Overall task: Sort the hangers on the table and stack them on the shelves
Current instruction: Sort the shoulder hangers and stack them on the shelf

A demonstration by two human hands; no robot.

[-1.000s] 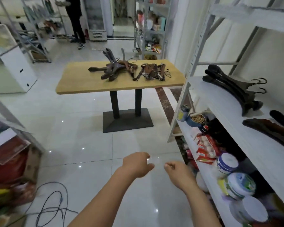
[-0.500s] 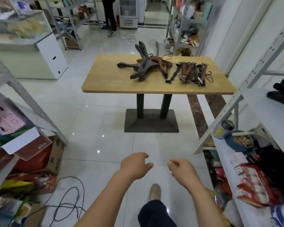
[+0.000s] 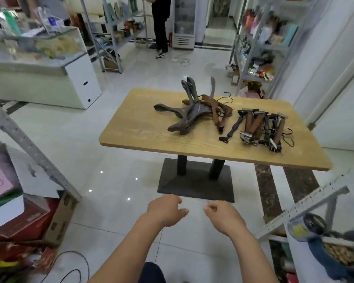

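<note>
Head cam: left hand [image 3: 165,209] & right hand [image 3: 223,217] loosely curled, empty; hangers [image 3: 192,117] on table [image 3: 135,127].

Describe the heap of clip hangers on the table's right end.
The clip hangers lie in a tangled heap flat on the wooden table, near its right end. They look like brown wooden bars with silvery metal clips and dark wire hooks, some hooks poking out rightward. The bars cross at angles. Nothing holds them; a pile of broader dark hangers lies just to their left.

Bright, even indoor light; ceiling lamps glint off the glossy floor [image 3: 114,180]; edges bowed and blurred.
</note>
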